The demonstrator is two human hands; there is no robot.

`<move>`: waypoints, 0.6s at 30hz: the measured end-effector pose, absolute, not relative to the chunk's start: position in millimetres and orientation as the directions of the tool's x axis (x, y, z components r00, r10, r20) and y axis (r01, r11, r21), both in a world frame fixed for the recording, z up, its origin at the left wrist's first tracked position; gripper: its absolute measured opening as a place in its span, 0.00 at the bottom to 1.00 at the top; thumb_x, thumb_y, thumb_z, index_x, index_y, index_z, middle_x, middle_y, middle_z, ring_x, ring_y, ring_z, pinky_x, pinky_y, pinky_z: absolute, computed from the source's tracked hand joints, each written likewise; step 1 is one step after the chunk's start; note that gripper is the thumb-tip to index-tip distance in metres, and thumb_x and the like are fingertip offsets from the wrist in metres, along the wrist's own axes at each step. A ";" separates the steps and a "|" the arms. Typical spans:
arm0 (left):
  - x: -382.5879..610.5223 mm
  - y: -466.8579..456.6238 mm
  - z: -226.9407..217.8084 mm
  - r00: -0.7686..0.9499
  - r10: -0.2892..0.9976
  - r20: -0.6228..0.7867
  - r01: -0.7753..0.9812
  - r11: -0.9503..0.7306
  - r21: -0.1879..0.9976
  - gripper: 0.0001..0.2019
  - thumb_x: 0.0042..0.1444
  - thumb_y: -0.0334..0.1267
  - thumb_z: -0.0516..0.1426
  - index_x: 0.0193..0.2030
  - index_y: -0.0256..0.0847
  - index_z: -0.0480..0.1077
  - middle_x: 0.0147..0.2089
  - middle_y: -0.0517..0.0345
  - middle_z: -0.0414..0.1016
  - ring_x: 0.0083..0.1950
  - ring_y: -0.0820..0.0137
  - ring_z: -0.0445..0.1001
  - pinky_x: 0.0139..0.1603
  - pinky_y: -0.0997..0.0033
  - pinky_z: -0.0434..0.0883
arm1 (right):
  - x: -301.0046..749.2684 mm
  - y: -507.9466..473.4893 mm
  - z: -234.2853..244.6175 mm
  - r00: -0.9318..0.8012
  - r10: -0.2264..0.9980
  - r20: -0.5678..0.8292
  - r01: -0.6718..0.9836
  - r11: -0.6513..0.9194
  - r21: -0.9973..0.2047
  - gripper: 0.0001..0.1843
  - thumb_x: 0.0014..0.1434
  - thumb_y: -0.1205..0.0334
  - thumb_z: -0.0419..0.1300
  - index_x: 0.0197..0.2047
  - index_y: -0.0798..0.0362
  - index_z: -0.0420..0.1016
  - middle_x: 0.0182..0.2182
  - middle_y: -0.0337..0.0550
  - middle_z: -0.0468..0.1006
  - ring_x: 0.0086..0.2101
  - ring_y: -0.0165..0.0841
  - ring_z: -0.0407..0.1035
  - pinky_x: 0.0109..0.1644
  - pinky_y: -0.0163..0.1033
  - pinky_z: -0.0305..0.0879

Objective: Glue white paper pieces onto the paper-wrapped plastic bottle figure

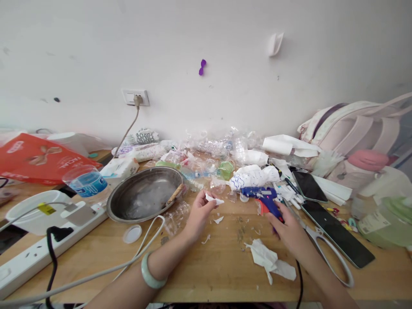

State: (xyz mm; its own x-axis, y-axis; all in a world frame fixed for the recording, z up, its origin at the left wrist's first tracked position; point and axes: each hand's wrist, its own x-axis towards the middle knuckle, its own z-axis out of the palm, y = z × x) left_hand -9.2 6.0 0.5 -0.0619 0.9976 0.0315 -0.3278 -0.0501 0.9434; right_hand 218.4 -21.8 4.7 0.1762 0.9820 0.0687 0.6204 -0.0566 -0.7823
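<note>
Over the middle of the wooden table, my left hand pinches a small piece of white tissue between thumb and fingers. A pale green bangle circles that wrist. To the right, my right hand is wrapped round the handle of a blue glue gun, whose nozzle points left toward the tissue, apart from it. A red light shows on its body, and an orange-red trigger sits below. Torn white tissue lies on the table below the glue gun, and a smaller scrap lies near my left hand.
A metal basin stands left of my left hand, with a white power strip and cables beyond. Plastic bottles and wrapping crowd the wall side. Scissors, two phones, a green-lidded jug and a backpack are at right.
</note>
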 end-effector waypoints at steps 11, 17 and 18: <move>-10.4 11.5 -5.5 -0.084 0.993 0.078 -0.255 -0.097 0.962 0.10 0.44 0.40 0.62 0.27 0.39 0.64 0.26 0.65 0.67 0.30 0.75 0.66 0.35 0.76 0.62 | 201.4 9.0 11.0 0.103 0.967 0.235 0.679 0.104 -0.726 0.22 0.48 0.43 0.59 0.37 0.54 0.70 0.28 0.43 0.76 0.29 0.38 0.69 0.33 0.37 0.62; -10.4 12.1 -2.5 -0.074 0.995 0.073 -0.259 -0.089 0.962 0.12 0.42 0.42 0.63 0.28 0.40 0.67 0.28 0.63 0.71 0.33 0.72 0.69 0.39 0.73 0.64 | 198.7 -0.8 9.0 0.103 0.935 0.339 0.844 0.099 -0.528 0.23 0.46 0.41 0.59 0.35 0.53 0.72 0.22 0.44 0.74 0.25 0.40 0.69 0.29 0.37 0.59; -10.4 12.5 -2.5 -0.070 0.995 0.071 -0.264 -0.087 0.960 0.12 0.41 0.43 0.64 0.28 0.40 0.66 0.27 0.63 0.71 0.33 0.72 0.69 0.40 0.72 0.65 | 197.9 -1.6 8.5 0.114 0.929 0.351 0.851 0.091 -0.518 0.22 0.46 0.41 0.59 0.34 0.53 0.72 0.21 0.44 0.73 0.24 0.39 0.68 0.29 0.37 0.59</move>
